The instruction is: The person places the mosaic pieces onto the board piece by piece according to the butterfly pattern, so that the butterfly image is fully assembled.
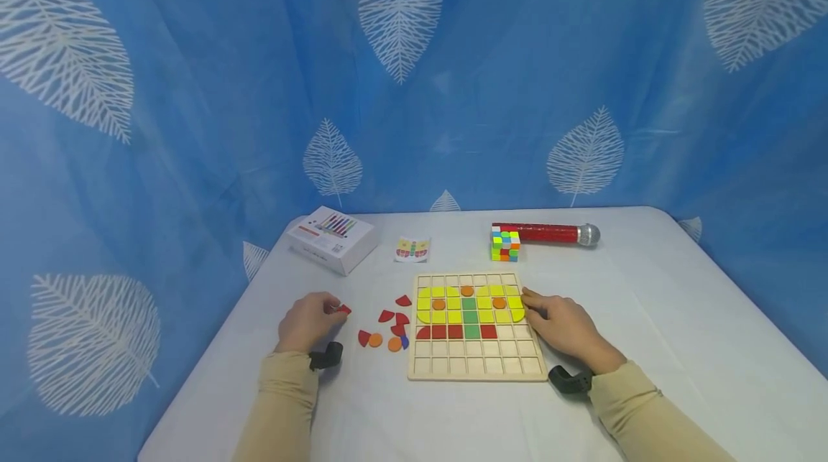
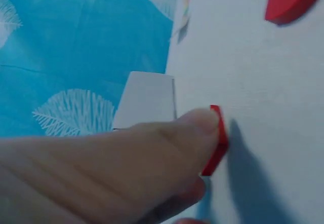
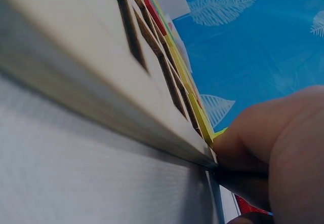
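My left hand [image 1: 309, 320] pinches a small red tile [image 1: 344, 310] between thumb and fingertips, left of the loose pieces. In the left wrist view the tile [image 2: 221, 140] stands edge-on beyond the thumb, just off the white cloth. The wooden grid board [image 1: 475, 368] lies flat, with yellow, green, orange and red tiles in its upper and middle cells. At the board's right edge, my right hand [image 1: 566, 325] grips the rim near a yellow rounded tile [image 1: 517, 315]. In the right wrist view the thumb lies at the board's edge [image 3: 116, 107]; the other fingers are partly hidden.
Several red quarter-round tiles [image 1: 386, 316], two orange discs [image 1: 375, 340] and a blue tile [image 1: 405, 341] lie left of the board. Behind are a white box [image 1: 336, 243], a pattern card [image 1: 412, 249], a puzzle cube [image 1: 504, 245] and a red microphone [image 1: 550, 233].
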`<state>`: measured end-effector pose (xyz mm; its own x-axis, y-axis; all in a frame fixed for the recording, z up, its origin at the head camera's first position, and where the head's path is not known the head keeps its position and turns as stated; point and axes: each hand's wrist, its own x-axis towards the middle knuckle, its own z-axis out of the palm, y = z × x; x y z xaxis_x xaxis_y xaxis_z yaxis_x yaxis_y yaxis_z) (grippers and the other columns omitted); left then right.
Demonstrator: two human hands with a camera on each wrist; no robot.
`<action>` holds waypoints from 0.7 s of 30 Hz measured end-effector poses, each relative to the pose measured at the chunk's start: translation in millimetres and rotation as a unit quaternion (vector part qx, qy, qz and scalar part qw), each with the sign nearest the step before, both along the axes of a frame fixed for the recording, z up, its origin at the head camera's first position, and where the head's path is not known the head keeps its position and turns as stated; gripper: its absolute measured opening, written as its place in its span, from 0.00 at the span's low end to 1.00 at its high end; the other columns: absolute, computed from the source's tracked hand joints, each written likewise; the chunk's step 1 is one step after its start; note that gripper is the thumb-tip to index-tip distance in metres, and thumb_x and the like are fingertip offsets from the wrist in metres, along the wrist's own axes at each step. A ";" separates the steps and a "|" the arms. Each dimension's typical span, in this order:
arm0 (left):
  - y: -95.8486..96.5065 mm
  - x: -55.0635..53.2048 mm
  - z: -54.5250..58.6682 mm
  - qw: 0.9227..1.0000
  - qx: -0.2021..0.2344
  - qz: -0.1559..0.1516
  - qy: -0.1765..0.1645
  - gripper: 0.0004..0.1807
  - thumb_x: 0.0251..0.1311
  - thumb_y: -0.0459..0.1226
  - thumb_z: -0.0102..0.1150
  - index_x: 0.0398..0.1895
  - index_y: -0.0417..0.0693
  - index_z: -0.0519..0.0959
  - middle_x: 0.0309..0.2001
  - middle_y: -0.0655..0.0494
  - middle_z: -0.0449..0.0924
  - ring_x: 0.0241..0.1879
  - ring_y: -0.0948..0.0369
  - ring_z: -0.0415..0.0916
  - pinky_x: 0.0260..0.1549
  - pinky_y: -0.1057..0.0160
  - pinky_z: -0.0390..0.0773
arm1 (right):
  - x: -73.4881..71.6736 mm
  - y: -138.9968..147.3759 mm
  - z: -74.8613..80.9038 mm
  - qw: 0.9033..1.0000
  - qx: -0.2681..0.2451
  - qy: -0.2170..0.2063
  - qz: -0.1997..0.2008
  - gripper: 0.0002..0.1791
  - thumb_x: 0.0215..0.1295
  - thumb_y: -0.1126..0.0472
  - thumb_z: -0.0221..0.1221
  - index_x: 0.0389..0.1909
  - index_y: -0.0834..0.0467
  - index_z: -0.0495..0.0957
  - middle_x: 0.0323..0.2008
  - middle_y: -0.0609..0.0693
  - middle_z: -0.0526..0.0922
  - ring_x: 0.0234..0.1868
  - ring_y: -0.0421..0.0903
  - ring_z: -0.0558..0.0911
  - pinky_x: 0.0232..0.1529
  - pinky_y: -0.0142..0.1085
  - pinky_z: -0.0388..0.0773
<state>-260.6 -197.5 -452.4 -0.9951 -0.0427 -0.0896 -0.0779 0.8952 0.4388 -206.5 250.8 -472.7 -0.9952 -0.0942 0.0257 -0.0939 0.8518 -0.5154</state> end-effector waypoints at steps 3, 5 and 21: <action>2.8 0.0 -2.9 1.000 0.002 -0.007 0.001 0.16 0.59 0.42 0.74 0.48 0.46 0.86 0.40 0.52 0.85 0.38 0.55 0.78 0.44 0.50 0.81 | 0.5 -0.4 0.4 1.000 -0.003 0.000 -0.001 0.26 0.75 0.55 0.56 0.68 0.62 0.74 0.70 0.56 0.74 0.70 0.66 0.72 0.64 0.64 0.71; 4.2 0.0 -3.9 1.000 0.008 -0.008 0.003 0.15 0.59 0.40 0.73 0.47 0.45 0.85 0.39 0.53 0.84 0.37 0.55 0.78 0.44 0.50 0.80 | 0.5 -0.5 0.3 1.000 -0.003 0.001 -0.001 0.26 0.75 0.55 0.56 0.68 0.62 0.74 0.70 0.57 0.74 0.70 0.66 0.72 0.64 0.64 0.71; 9.9 -2.2 -5.1 0.998 0.066 -0.006 -0.014 0.16 0.58 0.37 0.73 0.48 0.44 0.82 0.41 0.51 0.84 0.40 0.55 0.79 0.46 0.51 0.81 | 0.4 -0.6 0.2 1.000 0.000 0.001 -0.003 0.26 0.75 0.55 0.56 0.68 0.62 0.75 0.70 0.56 0.75 0.69 0.67 0.72 0.64 0.63 0.71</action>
